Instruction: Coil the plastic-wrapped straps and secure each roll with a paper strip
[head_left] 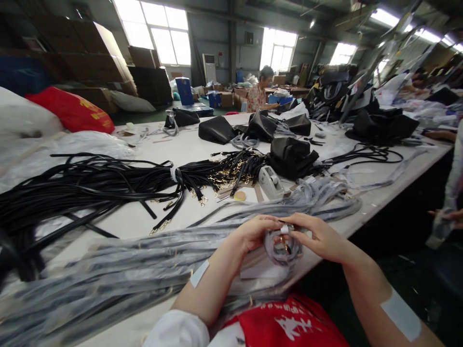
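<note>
A coiled strap [277, 251] in clear plastic wrapping, with a gold-coloured clasp [284, 243] in its middle, is between my two hands near the table's front edge. My left hand [257, 230] pinches the top of the coil from the left. From the right, my right hand [315, 236] grips the same spot, where a small white piece [285, 229] wraps the coil. Beneath and beyond my hands lie long plastic-wrapped straps [144, 265], spread along the table.
Bundled black straps [108, 180] with gold clasps lie on the left. A tape dispenser [270, 182] stands beyond my hands, near a yellow round piece [239, 195]. Black bags [217, 129] sit farther back. A co-worker [261, 91] is across the table; another person's hand [443, 217] shows at right.
</note>
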The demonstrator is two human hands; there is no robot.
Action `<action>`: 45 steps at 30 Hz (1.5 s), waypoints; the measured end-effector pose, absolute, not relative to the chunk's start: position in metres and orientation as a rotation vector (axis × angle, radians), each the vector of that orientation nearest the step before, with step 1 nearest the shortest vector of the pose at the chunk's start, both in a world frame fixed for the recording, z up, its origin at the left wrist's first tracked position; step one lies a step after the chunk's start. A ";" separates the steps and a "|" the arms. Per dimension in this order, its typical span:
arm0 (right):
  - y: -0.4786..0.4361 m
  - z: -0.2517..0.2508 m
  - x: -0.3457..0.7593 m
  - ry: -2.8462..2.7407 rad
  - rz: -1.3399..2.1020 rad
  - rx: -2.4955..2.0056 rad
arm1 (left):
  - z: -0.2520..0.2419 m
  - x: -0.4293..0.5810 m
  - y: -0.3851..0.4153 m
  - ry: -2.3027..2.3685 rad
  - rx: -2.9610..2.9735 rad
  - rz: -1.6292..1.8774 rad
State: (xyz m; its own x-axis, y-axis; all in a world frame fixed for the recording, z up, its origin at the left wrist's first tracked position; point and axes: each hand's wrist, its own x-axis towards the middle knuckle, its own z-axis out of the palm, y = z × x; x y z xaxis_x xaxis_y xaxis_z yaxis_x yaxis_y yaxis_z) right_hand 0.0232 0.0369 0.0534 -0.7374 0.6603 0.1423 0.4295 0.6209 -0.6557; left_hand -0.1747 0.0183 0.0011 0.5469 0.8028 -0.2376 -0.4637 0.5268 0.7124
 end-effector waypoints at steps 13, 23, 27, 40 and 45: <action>0.034 0.046 0.020 -2.443 0.702 -0.750 | 0.012 -0.179 0.015 0.605 0.585 0.925; 0.032 0.041 0.019 -2.434 0.688 -0.762 | 0.011 -0.173 0.014 0.641 0.538 0.968; 0.052 0.030 0.027 -2.221 0.640 -0.914 | 0.012 -0.175 0.016 0.703 0.523 0.992; 0.200 -0.040 0.011 -1.922 0.641 -1.544 | 0.020 -0.181 0.014 0.697 0.528 1.018; 0.217 -0.047 0.004 -1.812 0.829 -1.611 | 0.023 -0.182 0.012 0.684 0.566 1.017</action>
State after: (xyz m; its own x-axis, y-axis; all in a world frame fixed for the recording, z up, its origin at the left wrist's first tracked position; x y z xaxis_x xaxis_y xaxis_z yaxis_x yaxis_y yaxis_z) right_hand 0.0041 0.2172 -0.0472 -0.1107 0.9938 0.0137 0.6395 0.0818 -0.7644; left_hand -0.1819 0.0120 0.0226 0.3562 0.9010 -0.2476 -0.5693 0.4194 0.7071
